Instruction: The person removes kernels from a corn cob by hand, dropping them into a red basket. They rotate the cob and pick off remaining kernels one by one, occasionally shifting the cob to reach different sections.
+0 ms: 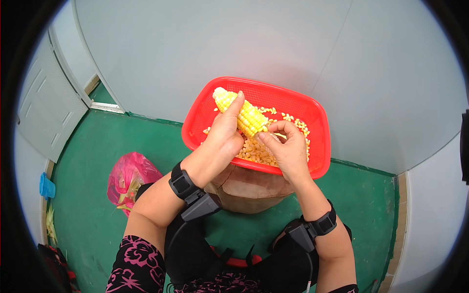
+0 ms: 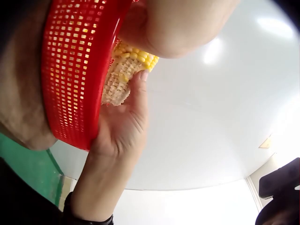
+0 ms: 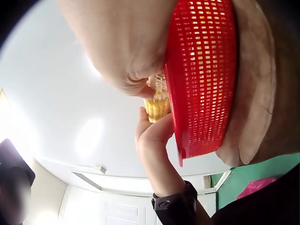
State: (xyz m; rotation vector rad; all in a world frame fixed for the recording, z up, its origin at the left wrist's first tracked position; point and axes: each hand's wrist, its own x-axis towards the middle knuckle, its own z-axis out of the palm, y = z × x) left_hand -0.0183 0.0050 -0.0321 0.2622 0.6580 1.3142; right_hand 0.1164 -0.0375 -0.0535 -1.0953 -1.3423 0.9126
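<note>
A yellow corn cob (image 1: 250, 118) slants over a red plastic basket (image 1: 320, 134) with a mesh wall. My left hand (image 1: 227, 128) grips the cob around its upper part, thumb lying along the kernels. At the lower end my right hand (image 1: 291, 150) holds the cob with curled fingers, its thumb against it. In the left wrist view, the right thumb (image 2: 139, 86) rests on a bare, stripped side of the cob (image 2: 117, 83), next to rows of yellow kernels. Loose corn kernels (image 1: 256, 151) lie in the basket, partly hidden under the hands.
Under the basket stands a brown, rounded stool-like support (image 1: 249, 190). A pink plastic bag (image 1: 132, 176) with husks sits on the green floor to the left. A blue container (image 1: 47, 186) is by the left wall; a grey wall (image 1: 273, 44) rises behind the basket.
</note>
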